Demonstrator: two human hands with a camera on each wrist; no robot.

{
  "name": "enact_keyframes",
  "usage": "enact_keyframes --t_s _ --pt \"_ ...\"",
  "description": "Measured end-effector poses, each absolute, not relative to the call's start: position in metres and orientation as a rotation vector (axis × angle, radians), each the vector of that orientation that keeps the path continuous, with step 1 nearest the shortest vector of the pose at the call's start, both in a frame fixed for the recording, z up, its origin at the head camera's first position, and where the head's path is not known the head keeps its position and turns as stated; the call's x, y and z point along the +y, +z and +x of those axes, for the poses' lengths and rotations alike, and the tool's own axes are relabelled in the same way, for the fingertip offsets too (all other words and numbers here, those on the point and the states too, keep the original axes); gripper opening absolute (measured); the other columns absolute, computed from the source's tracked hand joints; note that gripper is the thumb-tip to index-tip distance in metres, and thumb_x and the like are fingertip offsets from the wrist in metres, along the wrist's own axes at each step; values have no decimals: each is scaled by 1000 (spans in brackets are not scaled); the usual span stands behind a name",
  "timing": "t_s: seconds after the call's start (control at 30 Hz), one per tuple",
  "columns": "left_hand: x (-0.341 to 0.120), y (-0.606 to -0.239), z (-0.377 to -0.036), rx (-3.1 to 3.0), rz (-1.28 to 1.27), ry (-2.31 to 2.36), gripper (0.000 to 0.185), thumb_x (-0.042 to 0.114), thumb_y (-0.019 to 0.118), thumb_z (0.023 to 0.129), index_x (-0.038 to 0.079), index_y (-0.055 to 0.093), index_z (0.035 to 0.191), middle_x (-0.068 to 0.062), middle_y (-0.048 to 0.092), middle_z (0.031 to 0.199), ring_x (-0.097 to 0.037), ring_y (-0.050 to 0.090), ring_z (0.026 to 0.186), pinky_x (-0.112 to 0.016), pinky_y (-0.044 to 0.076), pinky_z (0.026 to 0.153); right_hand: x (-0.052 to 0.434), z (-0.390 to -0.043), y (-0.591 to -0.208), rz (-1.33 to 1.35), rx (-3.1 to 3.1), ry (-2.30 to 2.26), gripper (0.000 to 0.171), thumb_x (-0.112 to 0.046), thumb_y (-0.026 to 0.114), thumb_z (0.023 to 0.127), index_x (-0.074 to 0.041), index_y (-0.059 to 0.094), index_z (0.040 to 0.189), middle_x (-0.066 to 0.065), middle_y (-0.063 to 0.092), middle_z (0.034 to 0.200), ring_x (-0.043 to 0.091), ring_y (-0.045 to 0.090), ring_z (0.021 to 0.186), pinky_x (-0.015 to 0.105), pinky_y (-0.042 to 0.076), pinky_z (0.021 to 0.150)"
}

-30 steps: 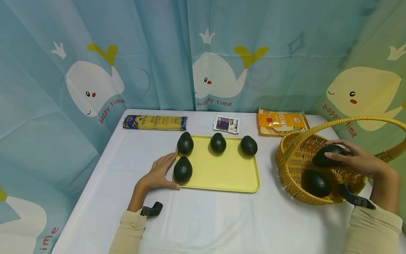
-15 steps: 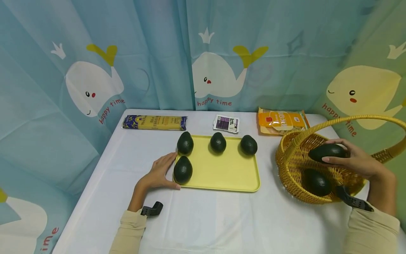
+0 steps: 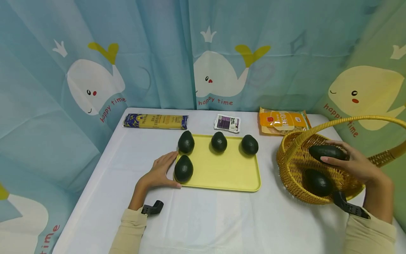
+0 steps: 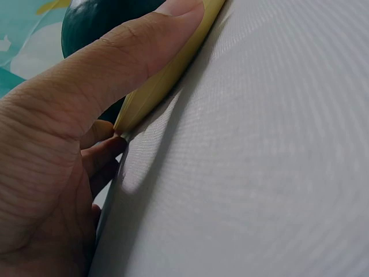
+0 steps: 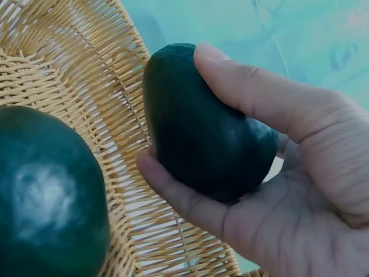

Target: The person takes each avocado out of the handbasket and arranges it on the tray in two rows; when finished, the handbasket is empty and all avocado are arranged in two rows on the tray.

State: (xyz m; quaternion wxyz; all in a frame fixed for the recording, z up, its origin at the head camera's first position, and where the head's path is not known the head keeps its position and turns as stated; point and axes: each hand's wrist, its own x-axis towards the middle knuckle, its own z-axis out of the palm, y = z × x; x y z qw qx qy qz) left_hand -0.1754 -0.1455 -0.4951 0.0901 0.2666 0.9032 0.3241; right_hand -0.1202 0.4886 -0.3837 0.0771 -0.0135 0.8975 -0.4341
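Note:
My left hand [image 3: 160, 173] holds the near-left corner of a yellow tray [image 3: 225, 173], its thumb along the front rim and its fingertips at the left side. Several dark green avocados sit on the tray; one avocado [image 3: 183, 168] lies just inside that corner, and another avocado [image 3: 186, 142] is behind it. At the right, my right hand [image 3: 360, 164] grips an avocado [image 5: 202, 121] between thumb and fingers, raised over the wicker basket [image 3: 293, 180]. Inside the basket rests a second avocado [image 5: 49, 190], below the held one.
The basket's tall handle [image 3: 358, 118] arches over my right hand. Along the back of the table lie a long yellow-blue packet [image 3: 155, 121], a small purple-white packet [image 3: 227, 123] and an orange bag [image 3: 283, 121]. A patterned curtain [image 3: 165, 53] hangs behind.
My right hand has lifted its avocado a little within the basket and shifted slightly left. The left hand stays at the tray's corner.

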Motion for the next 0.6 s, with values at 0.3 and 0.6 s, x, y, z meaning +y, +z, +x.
enact_keyframes --t_s 0.3,0.6 --pt "-145 -494 -175 2681 773 969 127 53 88 59 7 21 156 -14 22 162 -37 19 149 -60 16 117 484 -115 -381 188 2749 -1159 25 -34 56 99 -43 40 117 -24 54 92 -4 54 80 24 50 64" --pt "-145 -495 -175 2690 786 965 126 52 88 59 7 22 156 -15 24 161 -37 20 148 -61 18 116 482 -108 -386 272 2502 -1494 33 -23 54 100 -23 35 127 -20 55 96 0 62 82 22 56 70"
